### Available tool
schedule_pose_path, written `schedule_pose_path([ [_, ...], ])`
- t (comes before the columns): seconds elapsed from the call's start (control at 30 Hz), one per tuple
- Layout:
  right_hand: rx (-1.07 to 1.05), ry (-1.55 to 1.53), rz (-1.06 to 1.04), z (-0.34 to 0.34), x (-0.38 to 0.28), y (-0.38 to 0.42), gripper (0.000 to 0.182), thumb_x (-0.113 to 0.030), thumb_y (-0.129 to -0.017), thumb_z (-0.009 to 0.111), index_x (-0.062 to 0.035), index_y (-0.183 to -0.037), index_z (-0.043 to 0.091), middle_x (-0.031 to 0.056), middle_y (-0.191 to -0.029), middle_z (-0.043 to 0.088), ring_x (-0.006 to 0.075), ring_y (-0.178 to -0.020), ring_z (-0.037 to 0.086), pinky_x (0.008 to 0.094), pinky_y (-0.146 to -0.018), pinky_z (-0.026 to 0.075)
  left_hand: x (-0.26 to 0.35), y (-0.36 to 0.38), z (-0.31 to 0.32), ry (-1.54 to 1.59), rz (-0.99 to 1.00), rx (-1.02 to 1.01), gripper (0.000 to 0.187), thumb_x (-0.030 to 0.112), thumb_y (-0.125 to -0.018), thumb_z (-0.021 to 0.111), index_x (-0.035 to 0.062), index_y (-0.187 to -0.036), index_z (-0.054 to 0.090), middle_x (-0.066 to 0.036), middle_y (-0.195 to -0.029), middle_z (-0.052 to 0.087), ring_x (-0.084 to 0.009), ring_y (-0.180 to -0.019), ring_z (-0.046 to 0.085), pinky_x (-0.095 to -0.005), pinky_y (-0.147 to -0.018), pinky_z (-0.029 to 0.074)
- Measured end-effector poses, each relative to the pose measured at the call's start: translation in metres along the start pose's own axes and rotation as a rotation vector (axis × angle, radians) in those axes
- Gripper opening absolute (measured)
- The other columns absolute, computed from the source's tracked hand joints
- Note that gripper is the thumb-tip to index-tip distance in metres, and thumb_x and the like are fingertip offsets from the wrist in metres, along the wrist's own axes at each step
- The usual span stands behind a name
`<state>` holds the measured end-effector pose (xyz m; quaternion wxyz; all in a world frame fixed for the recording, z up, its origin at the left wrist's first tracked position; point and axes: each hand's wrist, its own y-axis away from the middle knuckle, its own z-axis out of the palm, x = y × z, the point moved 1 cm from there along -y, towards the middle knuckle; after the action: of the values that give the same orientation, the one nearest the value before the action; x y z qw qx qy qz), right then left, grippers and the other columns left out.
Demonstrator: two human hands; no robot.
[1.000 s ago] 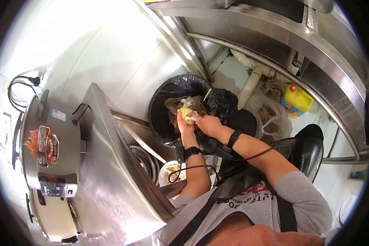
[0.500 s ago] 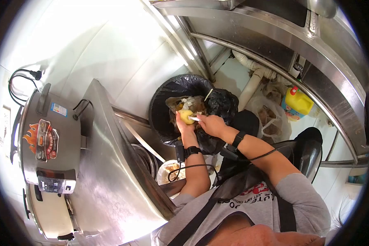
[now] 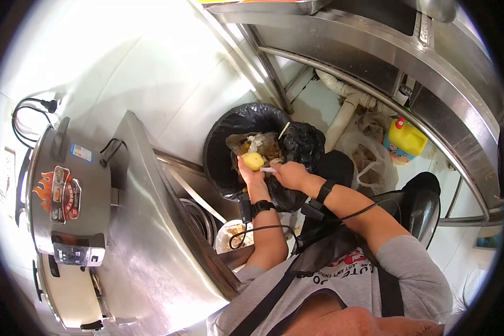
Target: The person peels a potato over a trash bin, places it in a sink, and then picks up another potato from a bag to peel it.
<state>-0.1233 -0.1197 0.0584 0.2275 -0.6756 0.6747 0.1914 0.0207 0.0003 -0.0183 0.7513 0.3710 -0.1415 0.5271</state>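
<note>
My left hand (image 3: 252, 178) is closed round a peeled yellow potato (image 3: 253, 161), held above the waste bin. In my right hand (image 3: 290, 175) is a small white-handled tool (image 3: 268, 169); its tip points at the potato's lower right side, and its working end is too small to make out. Below both hands stands the bin, lined with a black bag (image 3: 218, 131), with food scraps and peelings (image 3: 269, 147) inside.
To the left is a steel table (image 3: 145, 235) with a large grey cooker (image 3: 89, 196) beyond it. A steel sink frame (image 3: 375, 89), white pipe (image 3: 341, 120), plastic bag (image 3: 369, 165) and yellow jug (image 3: 407, 137) are at the right. A bowl of scraps (image 3: 225, 235) sits below the table edge.
The potato has turned and shifted slightly in my left hand. My right hand has moved a little down and right, and the tool has drawn slightly back from the potato.
</note>
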Motion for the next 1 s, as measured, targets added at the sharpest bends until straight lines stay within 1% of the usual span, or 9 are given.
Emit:
schedule_pose_path([
  [0.23, 0.135, -0.037, 0.080, -0.007, -0.009, -0.012, 0.039, -0.026, -0.088, 0.049, -0.0139, -0.125, 0.050, 0.0167, -0.077, 0.064, 0.0359, -0.069, 0.062, 0.0477, -0.060, 0.049, -0.006, 0.002, 0.009, -0.069, -0.082, -0.015, 0.045, 0.045, -0.085, 0.048, 0.0073, -0.110, 0.054, -0.011, -0.104, 0.059, -0.0296, -0.094, 0.057, -0.0456, -0.082, 0.047],
  [0.3, -0.060, 0.073, 0.060, -0.007, -0.014, -0.010, 0.037, -0.024, -0.088, 0.046, -0.0104, -0.123, 0.050, 0.0160, -0.081, 0.065, 0.0358, -0.073, 0.063, 0.0468, -0.062, 0.050, -0.005, 0.007, 0.013, -0.092, -0.061, 0.039, 0.044, 0.044, -0.085, 0.049, 0.0075, -0.109, 0.054, -0.012, -0.103, 0.059, -0.0306, -0.092, 0.057, -0.0472, -0.081, 0.047],
  [0.43, -0.103, 0.040, 0.024, -0.006, -0.010, -0.003, 0.034, -0.022, -0.087, 0.045, -0.0100, -0.118, 0.053, 0.0154, -0.081, 0.066, 0.0360, -0.074, 0.063, 0.0472, -0.063, 0.050, 0.001, 0.009, 0.009, 0.010, -0.031, 0.019, 0.044, 0.045, -0.084, 0.046, 0.0077, -0.107, 0.053, -0.012, -0.102, 0.058, -0.0339, -0.088, 0.056, -0.0521, -0.074, 0.048],
  [0.53, -0.034, -0.033, 0.024, -0.007, -0.006, -0.001, 0.030, -0.021, -0.086, 0.046, -0.0096, -0.112, 0.056, 0.0164, -0.081, 0.065, 0.0369, -0.075, 0.063, 0.0486, -0.064, 0.050, 0.009, 0.014, 0.010, 0.025, 0.018, -0.024, 0.045, 0.046, -0.085, 0.041, 0.0070, -0.103, 0.054, -0.011, -0.101, 0.058, -0.0357, -0.086, 0.056, -0.0549, -0.070, 0.048],
  [0.67, 0.061, -0.156, 0.154, -0.018, -0.010, -0.006, 0.031, -0.021, -0.086, 0.047, -0.0099, -0.112, 0.057, 0.0182, -0.084, 0.065, 0.0386, -0.076, 0.062, 0.0497, -0.069, 0.049, 0.008, 0.015, 0.015, 0.054, 0.087, 0.057, 0.049, 0.047, -0.087, 0.036, 0.0075, -0.107, 0.056, -0.011, -0.106, 0.059, -0.0311, -0.093, 0.057, -0.0476, -0.082, 0.047],
  [0.73, 0.343, -0.309, 0.098, -0.010, -0.007, -0.016, 0.033, -0.023, -0.086, 0.048, -0.0103, -0.116, 0.056, 0.0184, -0.083, 0.065, 0.0390, -0.075, 0.062, 0.0494, -0.068, 0.049, 0.006, 0.015, 0.018, 0.055, 0.079, -0.031, 0.053, 0.052, -0.088, 0.040, 0.0070, -0.111, 0.056, -0.010, -0.108, 0.060, -0.0283, -0.096, 0.057, -0.0423, -0.085, 0.046],
  [0.8, 0.355, -0.295, 0.057, -0.005, -0.005, -0.021, 0.036, -0.023, -0.087, 0.048, -0.0111, -0.121, 0.052, 0.0190, -0.083, 0.064, 0.0390, -0.076, 0.062, 0.0497, -0.067, 0.049, 0.002, 0.014, 0.018, -0.038, 0.037, -0.047, 0.056, 0.054, -0.087, 0.045, 0.0053, -0.112, 0.055, -0.011, -0.108, 0.060, -0.0286, -0.097, 0.057, -0.0431, -0.086, 0.046],
  [0.87, 0.181, -0.239, 0.114, -0.001, -0.009, -0.020, 0.037, -0.026, -0.088, 0.050, -0.0112, -0.122, 0.052, 0.0210, -0.081, 0.063, 0.0393, -0.075, 0.061, 0.0484, -0.067, 0.048, 0.000, 0.013, 0.014, -0.039, 0.001, -0.103, 0.056, 0.054, -0.087, 0.050, 0.0042, -0.112, 0.055, -0.011, -0.107, 0.060, -0.0290, -0.098, 0.057, -0.0435, -0.086, 0.047],
  [1.0, -0.108, -0.113, 0.013, 0.007, -0.005, -0.009, 0.028, -0.023, -0.088, 0.047, -0.0094, -0.112, 0.055, 0.0204, -0.081, 0.063, 0.0402, -0.076, 0.061, 0.0498, -0.067, 0.048, -0.005, -0.010, -0.015, 0.077, -0.006, 0.063, 0.056, 0.054, -0.087, 0.047, 0.0031, -0.110, 0.054, -0.014, -0.102, 0.060, -0.0309, -0.088, 0.059, -0.0455, -0.074, 0.050],
])
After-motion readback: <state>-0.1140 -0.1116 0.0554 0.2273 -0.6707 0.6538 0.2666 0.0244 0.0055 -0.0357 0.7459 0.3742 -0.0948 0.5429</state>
